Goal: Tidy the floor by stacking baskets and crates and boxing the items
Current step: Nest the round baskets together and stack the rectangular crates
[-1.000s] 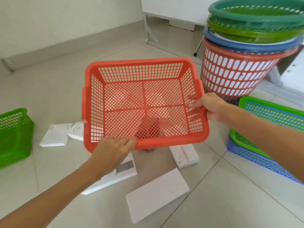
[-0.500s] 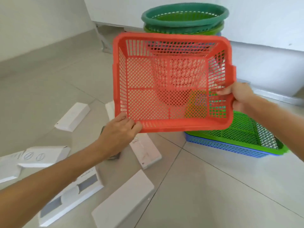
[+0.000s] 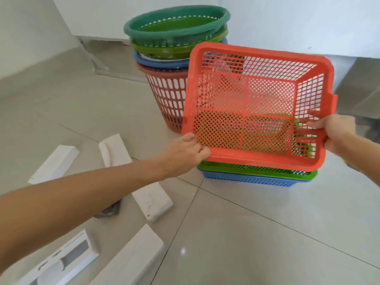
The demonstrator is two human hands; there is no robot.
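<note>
I hold an orange mesh crate [image 3: 257,159] tilted, its open side facing me. My left hand [image 3: 183,155] grips its near left corner and my right hand [image 3: 333,132] grips its right rim. Directly below it a green crate [image 3: 257,168] sits nested in a blue crate [image 3: 246,178] on the floor. The orange crate's near rim hangs just above the green one. Behind stands a stack of round baskets [image 3: 176,27], dark green on top, then light green, blue and red.
Several white boxes lie on the tiled floor at left: one [image 3: 53,164], another [image 3: 115,150], one [image 3: 152,200] under my forearm, and a windowed box [image 3: 67,258] at the bottom. A small dark object [image 3: 109,210] lies beside my arm. A white wall rises behind.
I have carried the orange crate to the right and down over the green and blue crates. The view turned right with it, so the round baskets now stand left of the crate.
</note>
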